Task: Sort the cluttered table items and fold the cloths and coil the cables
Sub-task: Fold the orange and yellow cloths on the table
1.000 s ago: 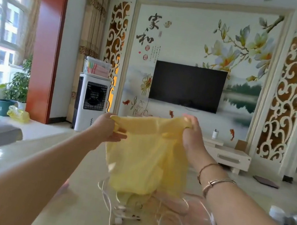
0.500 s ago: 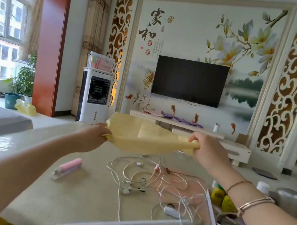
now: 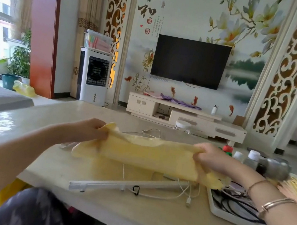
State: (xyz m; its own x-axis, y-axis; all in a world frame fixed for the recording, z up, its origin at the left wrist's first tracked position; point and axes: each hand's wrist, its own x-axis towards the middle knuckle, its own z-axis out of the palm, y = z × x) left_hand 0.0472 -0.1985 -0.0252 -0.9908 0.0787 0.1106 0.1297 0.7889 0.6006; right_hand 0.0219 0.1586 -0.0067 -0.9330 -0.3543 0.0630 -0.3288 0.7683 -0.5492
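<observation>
Yellow cloth (image 3: 145, 154) is stretched between your two hands, low over the table (image 3: 54, 167), already folded into a long band. Its lower edge looks to be just brushing the tabletop; can't tell for sure.

L hand (image 3: 91, 130): fingers curled tight round the cloth's left end, thumb side on top. R hand (image 3: 208, 156): fingers bunched round the right end, a loose corner hanging below the wrist.

Handling, my read: light, soft, thin fabric w/ no stiffness. It sags mid-span and wrinkles at both grips. Not fragile, not slippery, but it'll slump and lose the fold the second tension drops. Hold at the end corners, as you are now, pinching both layers together so the fold edges stay matched. Lay it flat before re-gripping.

Under and near the cloth: white cables (image 3: 180, 192) strewn loose on the table, a long white rail (image 3: 125, 186) lying in front. Watch the hanging corner; it could snag a cable when you set down.

Right side: tray (image 3: 225, 214) w/ dark cables (image 3: 236, 204) in it, small bottles (image 3: 252, 158) behind. Cables are limp and tangly; take those by the plug ends later.
</observation>
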